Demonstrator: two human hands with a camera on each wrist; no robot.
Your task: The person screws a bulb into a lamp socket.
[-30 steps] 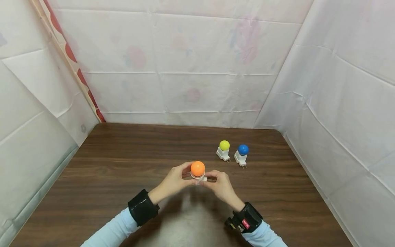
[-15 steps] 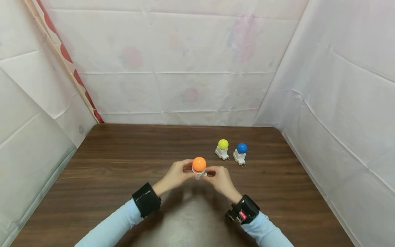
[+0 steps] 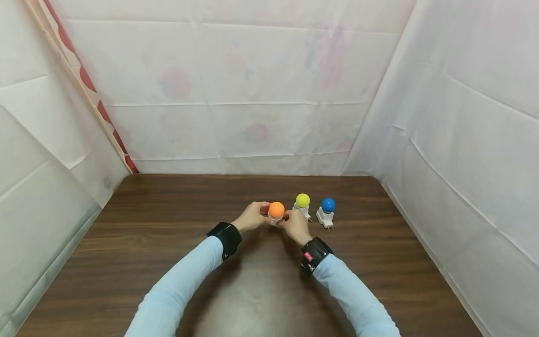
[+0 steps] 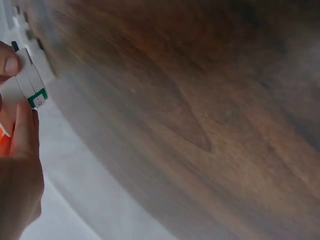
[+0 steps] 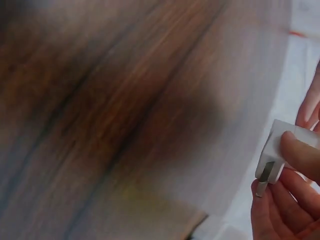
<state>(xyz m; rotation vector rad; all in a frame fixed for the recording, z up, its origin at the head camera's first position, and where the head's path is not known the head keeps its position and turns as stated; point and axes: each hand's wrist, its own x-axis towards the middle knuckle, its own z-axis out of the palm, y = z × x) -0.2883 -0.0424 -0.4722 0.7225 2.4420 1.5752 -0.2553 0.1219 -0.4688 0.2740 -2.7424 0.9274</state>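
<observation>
An orange bulb (image 3: pixel 276 210) sits upright in a white plug-in socket (image 5: pixel 277 145), held between both hands left of two similar bulbs. My left hand (image 3: pixel 251 216) grips its left side, fingers behind and thumb in front. In the left wrist view, a small green-edged switch (image 4: pixel 38 98) shows on the socket. My right hand (image 3: pixel 296 227) pinches the socket's right end, with its thumb on the white casing and fingers under the metal prongs (image 5: pixel 267 172) in the right wrist view. Whether the socket touches the table cannot be told.
Just right, a yellow bulb (image 3: pixel 302 200) stands in a white plug-in socket, partly hidden by the right hand. A blue bulb (image 3: pixel 328 205) in another such socket stands beyond it. The brown wood-grain table (image 3: pixel 177 206) is bounded by white cloth walls (image 3: pixel 261 84).
Both hands have moved forward and slightly right with the orange bulb, bringing it beside the yellow one. The yellow and blue bulbs have stayed in place.
</observation>
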